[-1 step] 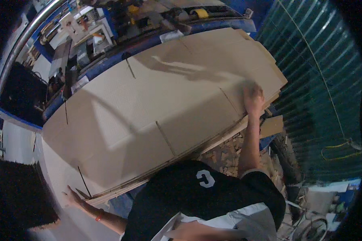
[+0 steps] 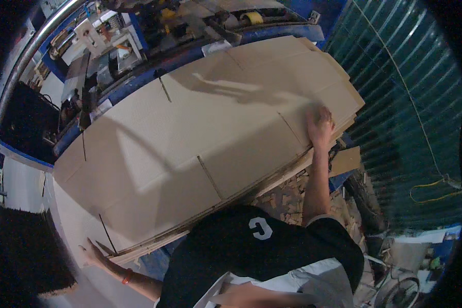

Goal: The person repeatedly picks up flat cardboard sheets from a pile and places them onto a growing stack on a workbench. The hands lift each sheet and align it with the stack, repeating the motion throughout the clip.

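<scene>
A long stack of brown slotted cardboard sheets (image 2: 185, 138) lies in front of me, running from lower left to upper right. Dark slots cut into both long edges, and crease lines cross the top sheet. My right hand (image 2: 321, 127) rests on the top sheet near its right end, fingers extended over the surface. At the near left corner, my left hand (image 2: 93, 254) touches the edge of the stack beside a slot, its thumb and fingers apart. The underside of that hand is hidden. Shadows fall across the top sheet.
Beyond the stack stands a blue-framed machine (image 2: 113, 84) with rollers and a yellow wheel (image 2: 251, 19). A green corrugated wall (image 2: 405, 113) rises on the right, with a hanging cord. Cardboard scraps (image 2: 282, 197) litter the floor below. A dark bristly block (image 2: 25, 251) is at left.
</scene>
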Motion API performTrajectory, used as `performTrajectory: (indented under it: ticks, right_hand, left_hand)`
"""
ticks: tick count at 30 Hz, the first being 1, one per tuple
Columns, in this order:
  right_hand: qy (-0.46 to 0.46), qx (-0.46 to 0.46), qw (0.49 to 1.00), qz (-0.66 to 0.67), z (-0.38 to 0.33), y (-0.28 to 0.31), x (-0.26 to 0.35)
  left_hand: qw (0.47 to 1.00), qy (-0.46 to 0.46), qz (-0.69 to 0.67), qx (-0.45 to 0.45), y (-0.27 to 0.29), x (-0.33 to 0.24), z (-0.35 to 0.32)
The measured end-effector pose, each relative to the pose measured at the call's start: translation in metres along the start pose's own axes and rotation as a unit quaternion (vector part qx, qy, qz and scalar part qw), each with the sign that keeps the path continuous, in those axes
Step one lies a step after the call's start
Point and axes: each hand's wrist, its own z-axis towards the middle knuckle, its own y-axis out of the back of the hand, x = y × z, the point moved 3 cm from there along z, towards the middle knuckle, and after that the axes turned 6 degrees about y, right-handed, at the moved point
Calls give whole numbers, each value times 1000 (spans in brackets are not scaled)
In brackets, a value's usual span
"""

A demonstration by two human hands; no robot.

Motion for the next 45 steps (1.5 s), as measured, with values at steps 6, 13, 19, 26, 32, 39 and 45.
performTrajectory:
  ticks: [6, 13, 19, 26, 32, 39, 45]
  right_hand:
    - [-153, -275, 766, 561, 9, 12, -9]
    - [-353, -138, 516, 768, 55, 10, -52]
    - [-98, -114, 710, 688, 38, 100, 1]
    - [466, 112, 830, 284, -105, 123, 107]
    - [542, 174, 793, 217, -111, 89, 131]
    - [551, 279, 769, 166, -84, 61, 131]
    - [590, 273, 746, 142, -29, 26, 180]
  left_hand:
    - [943, -90, -295, -123, 75, -36, -24]
    - [770, 38, -636, -38, 103, -23, 31]
    - [787, 2, -606, 113, 78, -22, 11]
    - [853, -276, -393, 206, 67, -114, -160]
    - [748, -587, -10, 309, 37, -189, -239]
    - [727, -619, 30, 296, 26, -201, -230]
    - [753, -616, -36, 230, -10, -239, -193]
